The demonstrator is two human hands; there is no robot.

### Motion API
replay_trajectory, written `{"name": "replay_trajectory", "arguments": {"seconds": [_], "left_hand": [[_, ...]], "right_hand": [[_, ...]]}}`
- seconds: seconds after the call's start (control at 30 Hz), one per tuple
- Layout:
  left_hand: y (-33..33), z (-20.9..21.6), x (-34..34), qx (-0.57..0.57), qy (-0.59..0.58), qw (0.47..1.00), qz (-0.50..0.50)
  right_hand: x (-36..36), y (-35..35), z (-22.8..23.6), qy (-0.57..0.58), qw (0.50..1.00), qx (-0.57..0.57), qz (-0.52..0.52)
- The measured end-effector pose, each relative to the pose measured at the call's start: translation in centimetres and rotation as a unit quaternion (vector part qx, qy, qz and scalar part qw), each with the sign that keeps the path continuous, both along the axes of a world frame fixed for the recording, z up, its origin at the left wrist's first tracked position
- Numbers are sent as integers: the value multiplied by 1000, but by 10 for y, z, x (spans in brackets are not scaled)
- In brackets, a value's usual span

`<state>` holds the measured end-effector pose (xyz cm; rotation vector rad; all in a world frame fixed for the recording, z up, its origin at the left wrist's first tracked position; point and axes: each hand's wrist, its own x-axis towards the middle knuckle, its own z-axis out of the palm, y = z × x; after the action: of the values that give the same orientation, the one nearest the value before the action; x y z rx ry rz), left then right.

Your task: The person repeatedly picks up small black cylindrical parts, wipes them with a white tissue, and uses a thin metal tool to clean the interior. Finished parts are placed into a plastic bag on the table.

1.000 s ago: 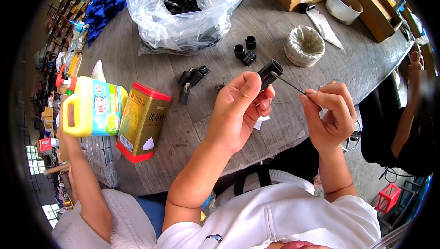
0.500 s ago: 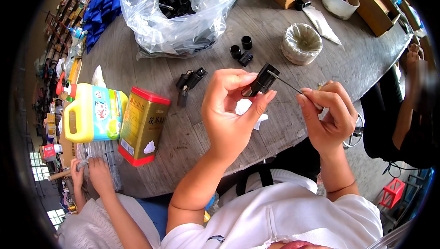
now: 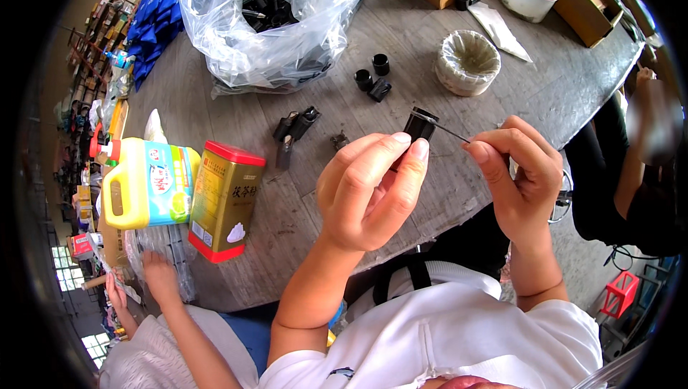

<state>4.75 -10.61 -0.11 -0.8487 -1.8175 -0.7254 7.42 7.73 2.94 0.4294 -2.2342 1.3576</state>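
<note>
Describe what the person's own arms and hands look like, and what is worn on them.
Both forearms are bare, and the left hand and right hand wear no gloves, rings or watch. Short white sleeves end above the elbows. No markings show.

Bag (image 3: 276,20) far on counter (image 3: 401,38); tin (image 3: 223,199) right of jug (image 3: 147,183), near left edge; bowl (image 3: 467,61) right of bag.

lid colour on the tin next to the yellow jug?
Red lid on a gold tin; head view shows it best.
</note>
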Motion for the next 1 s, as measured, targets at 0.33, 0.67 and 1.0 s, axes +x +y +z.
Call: {"name": "replay_trajectory", "arguments": {"seconds": [0.33,0.67,1.0], "left_hand": [[2,0,0,-35,56,998,3],[-6,-2,2,168,-150,973,-52],[3,-1,10,198,-259,934,-145]], "right_hand": [[2,6,7,-26,999,29,1],[15,12,-6,-34,999,-6,-22],[3,0,-9,-6,999,-33,-3]]}}
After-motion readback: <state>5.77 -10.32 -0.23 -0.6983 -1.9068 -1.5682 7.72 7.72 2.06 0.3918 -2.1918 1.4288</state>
